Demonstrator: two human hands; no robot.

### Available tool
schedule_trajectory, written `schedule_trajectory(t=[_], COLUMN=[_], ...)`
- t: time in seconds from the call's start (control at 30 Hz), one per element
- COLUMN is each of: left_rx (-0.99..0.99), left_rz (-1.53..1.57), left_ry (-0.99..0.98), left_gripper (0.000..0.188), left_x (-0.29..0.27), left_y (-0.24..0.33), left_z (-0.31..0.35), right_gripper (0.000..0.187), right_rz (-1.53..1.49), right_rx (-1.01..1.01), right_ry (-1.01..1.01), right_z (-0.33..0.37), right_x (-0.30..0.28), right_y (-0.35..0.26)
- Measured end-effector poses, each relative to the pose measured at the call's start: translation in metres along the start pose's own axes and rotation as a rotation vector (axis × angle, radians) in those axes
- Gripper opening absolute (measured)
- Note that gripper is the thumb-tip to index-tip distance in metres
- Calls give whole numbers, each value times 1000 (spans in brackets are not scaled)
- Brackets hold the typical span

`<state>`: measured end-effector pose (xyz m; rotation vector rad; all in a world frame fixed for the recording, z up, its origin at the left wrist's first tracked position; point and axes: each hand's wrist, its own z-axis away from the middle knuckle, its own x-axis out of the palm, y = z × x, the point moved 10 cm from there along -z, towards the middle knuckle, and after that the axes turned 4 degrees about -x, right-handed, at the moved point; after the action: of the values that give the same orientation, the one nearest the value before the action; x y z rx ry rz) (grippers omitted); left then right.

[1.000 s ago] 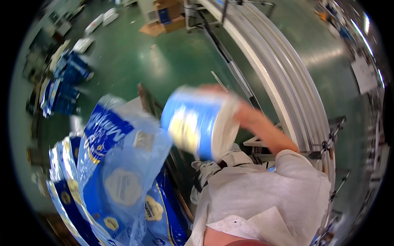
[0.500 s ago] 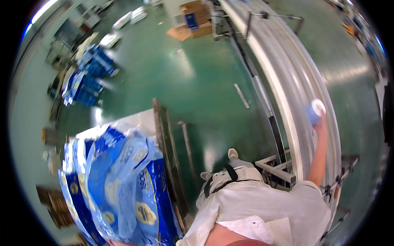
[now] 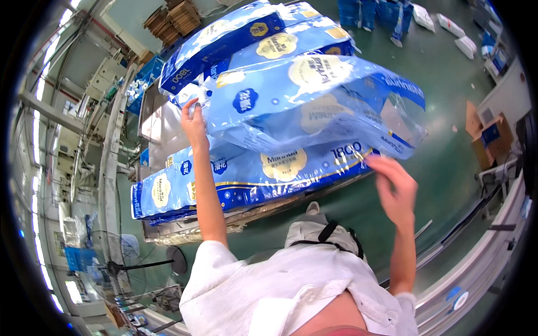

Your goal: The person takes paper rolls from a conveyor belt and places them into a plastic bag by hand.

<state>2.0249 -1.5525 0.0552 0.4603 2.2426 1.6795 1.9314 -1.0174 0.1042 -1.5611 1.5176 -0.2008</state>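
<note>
On the metal table [image 3: 159, 129], the blue bag [image 3: 274, 95] lies across packs [image 3: 246, 182], its loose right end liable to sag if unsupported, your left hand [image 3: 194, 126] half-spread, hold unclear, your right hand [image 3: 396, 190] loosely curled, seemingly empty.

A factory packing area is showing: a long pale metal conveyor [image 3: 486, 260] is standing over a glossy green floor [image 3: 443, 162], brown cardboard sheets [image 3: 175, 22] are lying piled, and shiny blue plastic packages [image 3: 280, 115] are lying stacked.
</note>
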Motion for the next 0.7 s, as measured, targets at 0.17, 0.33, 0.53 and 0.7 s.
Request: schedule_trajectory(t=[0.17,0.33,0.53,0.7], left_rx=[-30,-33,-3,-180], left_rz=[145,177,446,521], left_ry=[-129,-171,-187,-619], left_gripper=[19,21,22,39], left_x=[29,72,105,236], left_y=[14,14,23,45], left_z=[24,35,57,162], right_gripper=[59,66,88,95], right_rz=[-86,-376,-723,-409], right_rx=[195,256,395,457], right_ry=[-579,-219,-34,978], right_z=[-139,-158,-18,269], right_x=[206,283,93,-204], right_y=[54,94,52,50])
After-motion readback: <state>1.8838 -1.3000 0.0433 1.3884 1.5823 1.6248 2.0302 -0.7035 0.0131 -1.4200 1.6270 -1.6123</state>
